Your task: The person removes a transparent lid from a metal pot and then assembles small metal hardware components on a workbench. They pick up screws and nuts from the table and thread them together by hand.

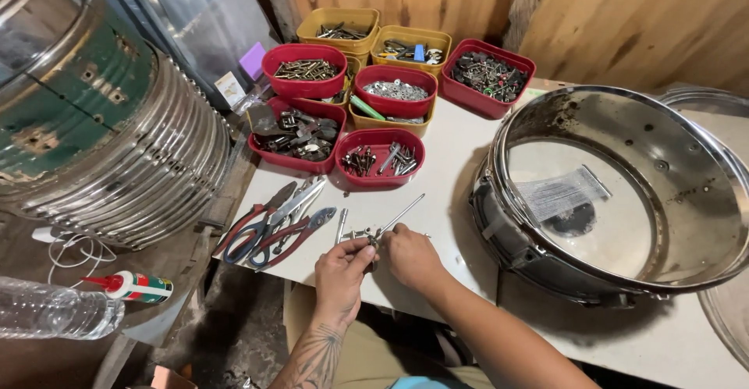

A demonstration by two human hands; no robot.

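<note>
Both hands meet at the near edge of a white table point(452, 163). The left hand point(341, 270) has its fingers curled around a small metal part point(373, 242), pinching it at the tips, while the right hand point(411, 256) closes on the same part from the other side. A thin metal rod point(404, 213) slants up and away from the part toward the bins (whether the right fingers actually grip the rod or only the part I cannot tell). A few loose screws point(349, 234) lie on the table just beside the left fingertips.

To the left of the hands lie pliers with red handles point(290, 234) and another pair with blue and red handles point(250, 237), their jaws pointing toward the bins. Behind them stand red and yellow bins of hardware: the nearest red bin point(380, 157) holds bolts, another red bin point(294, 133) holds dark metal pieces. To the right sits a chrome drum point(616, 194), open side up, with a clear skin at the bottom. At far left a stack of metal hoops point(148, 170) rests on a lower bench, near a plastic bottle point(55, 309) and a small oil bottle with a red tip point(133, 286).
</note>
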